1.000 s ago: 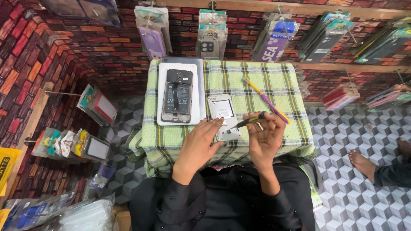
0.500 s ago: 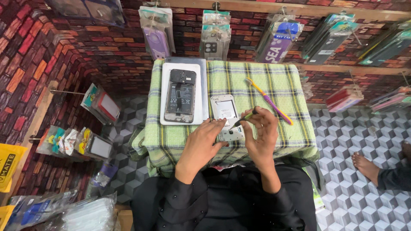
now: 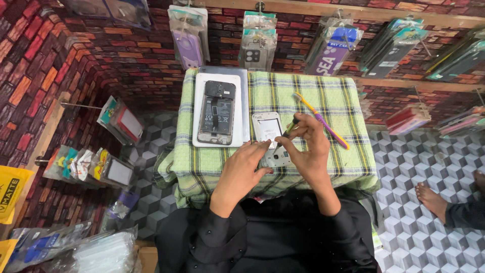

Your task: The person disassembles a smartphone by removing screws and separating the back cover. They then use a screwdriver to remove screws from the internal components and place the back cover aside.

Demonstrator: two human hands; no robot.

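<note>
White phone back shell point(image 3: 270, 136) flat on checked table point(image 3: 333, 96), near middle. Left hand point(image 3: 246, 164) fingers pressed on its near edge. Right hand point(image 3: 308, 146) pinched shut on small dark screwdriver point(image 3: 287, 132). Shell likely light, thin, slippery, crack-prone; grip by edges.
</note>
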